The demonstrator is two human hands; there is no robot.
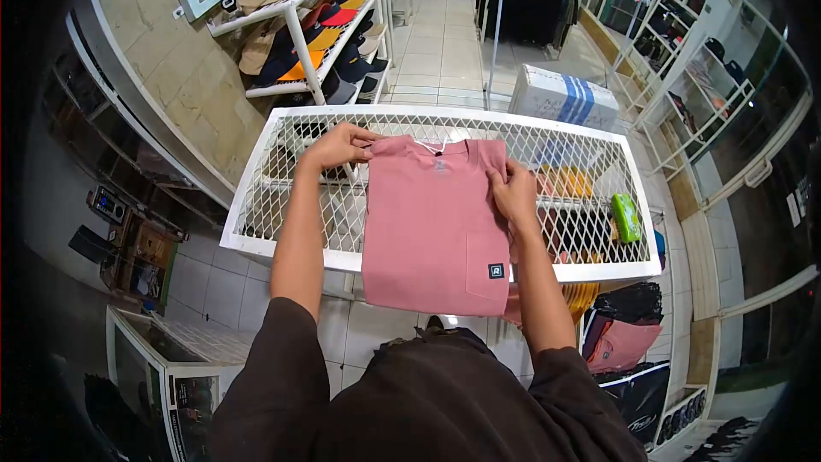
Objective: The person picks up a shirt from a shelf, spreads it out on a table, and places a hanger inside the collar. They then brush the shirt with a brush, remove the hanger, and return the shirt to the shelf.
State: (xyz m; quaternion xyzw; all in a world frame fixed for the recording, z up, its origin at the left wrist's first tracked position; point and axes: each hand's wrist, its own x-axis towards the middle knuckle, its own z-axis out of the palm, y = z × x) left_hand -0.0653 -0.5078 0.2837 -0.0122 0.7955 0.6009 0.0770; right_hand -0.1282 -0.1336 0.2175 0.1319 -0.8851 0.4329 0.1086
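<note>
A pink T-shirt (419, 222), folded into a rectangle, lies front side up on the white mesh-topped table (256, 214). Its lower end hangs past the table's near edge. A pocket with a small black logo patch shows at its lower right, and a white cord lies at the collar. My left hand (339, 146) pinches the shirt's upper left corner at the shoulder. On the right edge, just below the other shoulder, my right hand (516, 195) grips the cloth between thumb and fingers.
A green packet (626, 218) lies on the mesh at the right. Behind the table stand a white box with blue stripes (566, 96) and a rack of caps (321, 38). More folded clothes (629, 346) are stacked low at the right. Clothes racks (530, 13) fill the back.
</note>
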